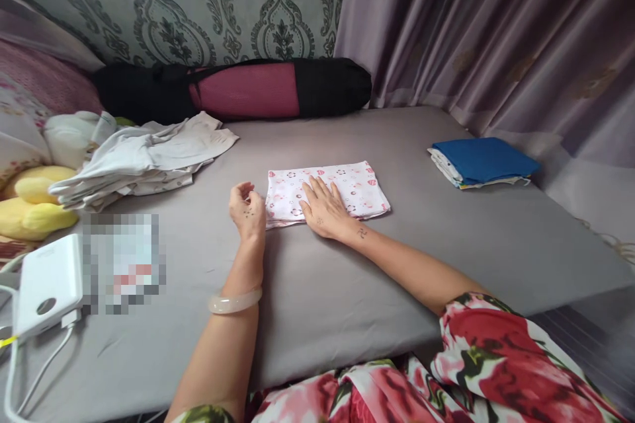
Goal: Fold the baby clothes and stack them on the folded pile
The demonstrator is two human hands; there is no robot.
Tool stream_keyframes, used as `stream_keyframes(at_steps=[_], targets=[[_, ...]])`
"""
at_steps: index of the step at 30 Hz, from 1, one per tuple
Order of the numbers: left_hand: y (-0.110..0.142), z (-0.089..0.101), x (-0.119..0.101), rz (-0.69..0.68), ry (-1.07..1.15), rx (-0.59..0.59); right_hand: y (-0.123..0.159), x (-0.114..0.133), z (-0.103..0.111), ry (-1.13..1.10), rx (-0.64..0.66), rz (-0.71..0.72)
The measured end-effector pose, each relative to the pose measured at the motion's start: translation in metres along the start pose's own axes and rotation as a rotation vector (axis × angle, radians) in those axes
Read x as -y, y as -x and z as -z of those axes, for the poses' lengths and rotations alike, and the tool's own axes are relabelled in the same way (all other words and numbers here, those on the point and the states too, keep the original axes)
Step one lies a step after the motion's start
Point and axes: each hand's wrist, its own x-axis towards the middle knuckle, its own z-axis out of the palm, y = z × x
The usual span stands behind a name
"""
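A folded white cloth (357, 195) with a pink and brown print lies flat on the grey-covered surface in front of me. My right hand (325, 209) rests palm down on its middle, the fingers stretched out and spread. Just left of the cloth's left edge is my left hand (247, 211), its fingers curled in towards the thumb. Nothing shows in that hand, though its palm side is partly hidden. A pale bangle (235, 302) circles my left wrist.
A pile of pale clothes (153, 152) lies left, beside plush toys (37, 201). Near it are a white power bank (52, 284) with cables and a blurred-out item (131, 261). A blue-topped folded stack (483, 158) lies right. A black and maroon bag (243, 90) spans the back.
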Motion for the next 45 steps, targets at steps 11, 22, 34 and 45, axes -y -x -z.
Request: stream_keyframes(at_steps=[11, 22, 34, 45], targets=[[-0.003, -0.002, 0.006, 0.027, 0.120, -0.063, -0.010, 0.010, -0.020, -0.025, -0.020, 0.013], [-0.005, -0.004, 0.012, 0.056, 0.141, -0.050, -0.042, 0.014, -0.006, -0.094, 0.064, -0.064], [-0.005, -0.004, 0.013, 0.078, 0.160, -0.042, -0.058, 0.015, -0.013, -0.076, 0.076, -0.098], [-0.007, -0.005, 0.016, 0.078, 0.134, -0.027, -0.072, 0.041, -0.019, -0.105, 0.066, -0.026]])
